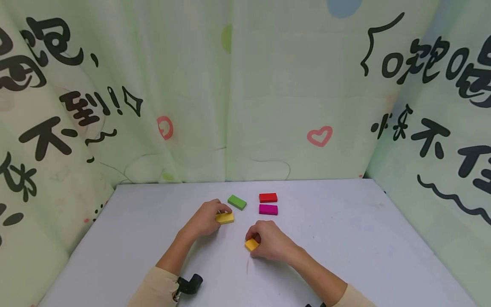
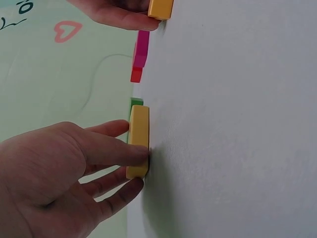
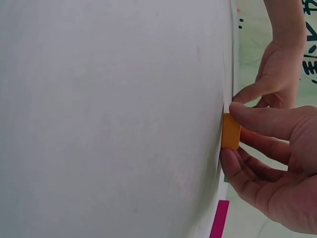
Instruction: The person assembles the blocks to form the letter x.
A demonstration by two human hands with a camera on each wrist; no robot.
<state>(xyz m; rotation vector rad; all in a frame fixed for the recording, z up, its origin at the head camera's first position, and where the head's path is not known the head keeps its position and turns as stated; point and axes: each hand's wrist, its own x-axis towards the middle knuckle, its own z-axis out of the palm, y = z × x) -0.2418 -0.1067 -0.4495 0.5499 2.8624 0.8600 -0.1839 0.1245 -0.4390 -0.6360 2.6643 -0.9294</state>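
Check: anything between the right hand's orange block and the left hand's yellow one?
Nothing visible: white tabletop separates the orange block from the yellow block. The green block, red block and magenta block lie farther back, off that line.

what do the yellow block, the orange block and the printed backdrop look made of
Yellow block and orange block: perhaps painted wood, though plastic is possible; both look smooth, opaque and evenly coloured, with straight edges. Printed backdrop: probably fabric with a matte finish, since it hangs in soft vertical folds.

Five blocks (image 1: pixel 268 209), one table (image 1: pixel 345 230), two sleeves (image 1: pixel 153 288)
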